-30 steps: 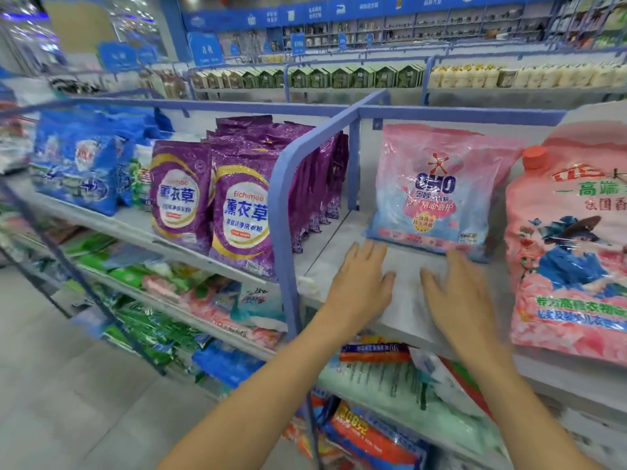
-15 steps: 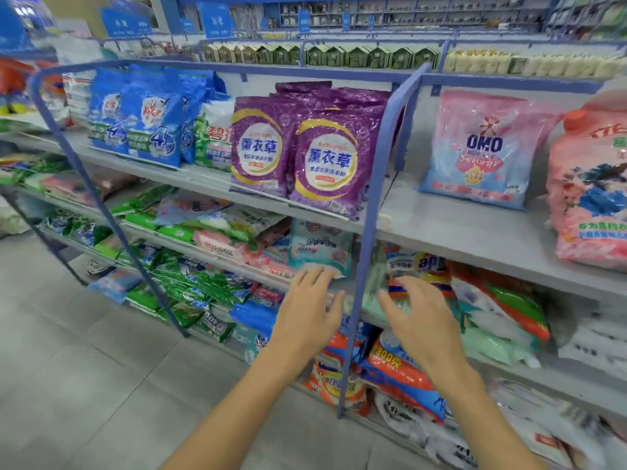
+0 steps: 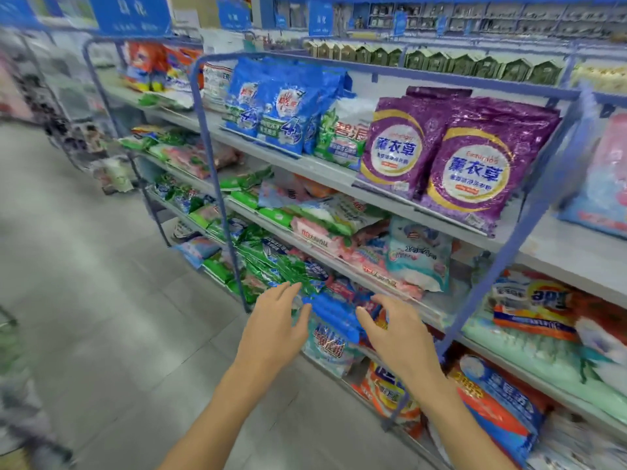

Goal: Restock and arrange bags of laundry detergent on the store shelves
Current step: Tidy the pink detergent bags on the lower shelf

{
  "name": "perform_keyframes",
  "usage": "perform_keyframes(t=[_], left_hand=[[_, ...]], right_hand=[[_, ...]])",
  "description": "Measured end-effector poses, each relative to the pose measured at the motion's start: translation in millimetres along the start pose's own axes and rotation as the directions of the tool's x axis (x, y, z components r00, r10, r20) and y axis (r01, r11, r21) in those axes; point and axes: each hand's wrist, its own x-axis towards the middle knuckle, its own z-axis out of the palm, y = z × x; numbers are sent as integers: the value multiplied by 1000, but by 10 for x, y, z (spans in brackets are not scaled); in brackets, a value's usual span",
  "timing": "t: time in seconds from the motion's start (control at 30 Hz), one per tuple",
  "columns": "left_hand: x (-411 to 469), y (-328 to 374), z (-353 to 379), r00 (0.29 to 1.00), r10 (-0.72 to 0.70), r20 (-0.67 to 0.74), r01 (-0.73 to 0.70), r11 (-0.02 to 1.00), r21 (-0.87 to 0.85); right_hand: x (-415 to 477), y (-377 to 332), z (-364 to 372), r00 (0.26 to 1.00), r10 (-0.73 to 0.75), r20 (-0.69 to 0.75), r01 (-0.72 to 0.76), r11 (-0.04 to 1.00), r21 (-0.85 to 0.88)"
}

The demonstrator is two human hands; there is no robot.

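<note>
Blue bag [image 3: 334, 317] at lower centre lies between the spread, empty left hand [image 3: 274, 329] and right hand [image 3: 398, 337]; best clasped evenly.

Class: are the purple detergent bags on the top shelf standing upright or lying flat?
Upright. The purple bags stand on their bottom edges on the shelf, labels facing out.

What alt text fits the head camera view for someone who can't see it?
The left hand and right hand reach, open and empty, toward a blue bag low in a store aisle; purple bags stand on the upper shelf.
</note>
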Motion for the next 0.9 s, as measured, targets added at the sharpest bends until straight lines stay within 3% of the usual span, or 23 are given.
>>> perform_keyframes(t=[0.47,0.7,0.9], left_hand=[[1249,-1368,-629,976,-199,-85,202,979,29],[2095,-2102,-666,967,-253,-10,253,967,20],[3005,-2812,-584,975,-201,100,200,980,13]], right_hand=[[1638,-1188,1044,986,-113,125,103,991,83],[2448,-1606,1602,985,-50,165,36,996,83],[3156,-1893,2164,981,84,172,-99,992,77]])
